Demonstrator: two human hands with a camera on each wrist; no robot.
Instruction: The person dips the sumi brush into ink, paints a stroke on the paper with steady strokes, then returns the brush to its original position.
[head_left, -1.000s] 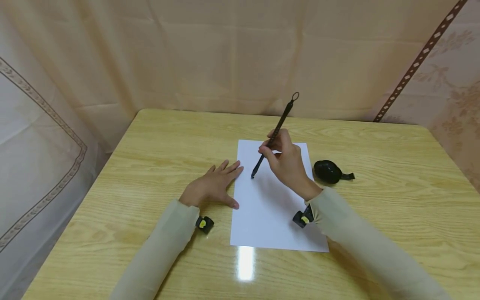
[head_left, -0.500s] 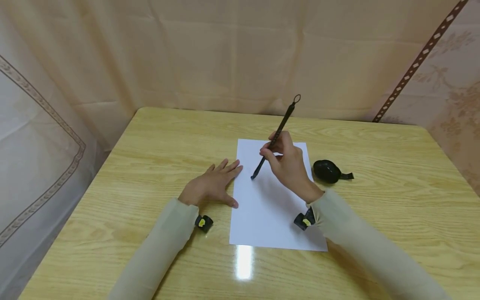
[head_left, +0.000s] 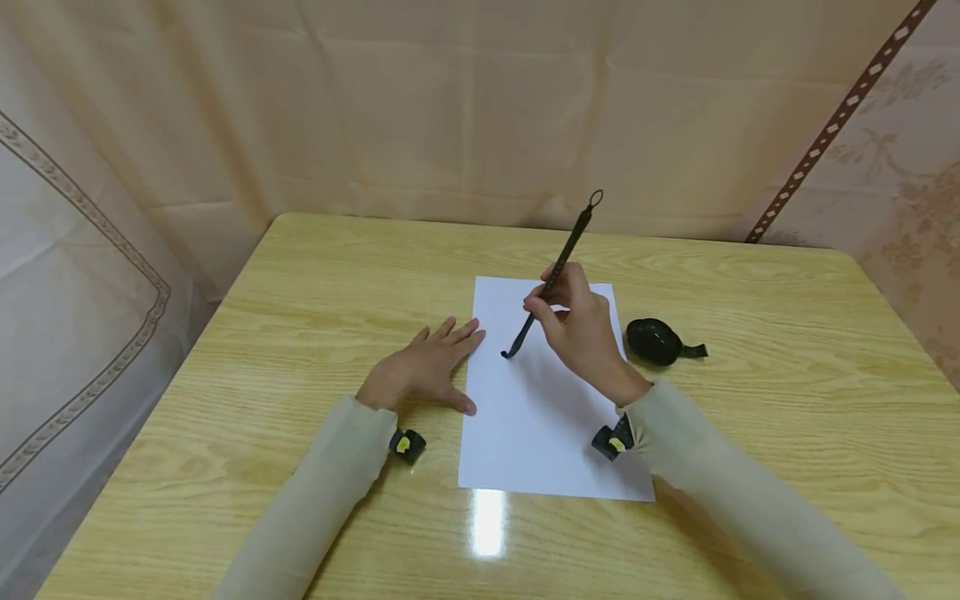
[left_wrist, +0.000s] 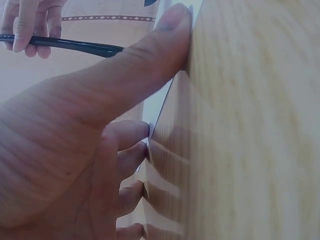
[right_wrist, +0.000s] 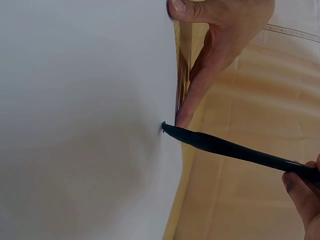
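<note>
My right hand [head_left: 581,325] pinches a black writing brush [head_left: 564,252] with a hanging loop at its upper end. The brush leans up to the right, and its dark tip touches a white sheet of paper [head_left: 540,442] left of the middle. A short black ink mark [head_left: 505,354] shows at the tip. With fingers spread, my left hand [head_left: 423,371] rests on the paper's left edge, thumb and fingertips touching the sheet. In the right wrist view the brush tip [right_wrist: 167,127] meets the paper near the left hand [right_wrist: 220,45].
A small black dish [head_left: 654,342] with a short handle stands just right of the paper. The wood-grain table [head_left: 300,292] ends at a beige curtain [head_left: 450,108] behind. Black wrist cameras with yellow marks hang below both cuffs.
My right hand and the brush have shifted slightly to the right. The ink mark at the tip has become visible and longer. The left hand keeps its place on the paper.
</note>
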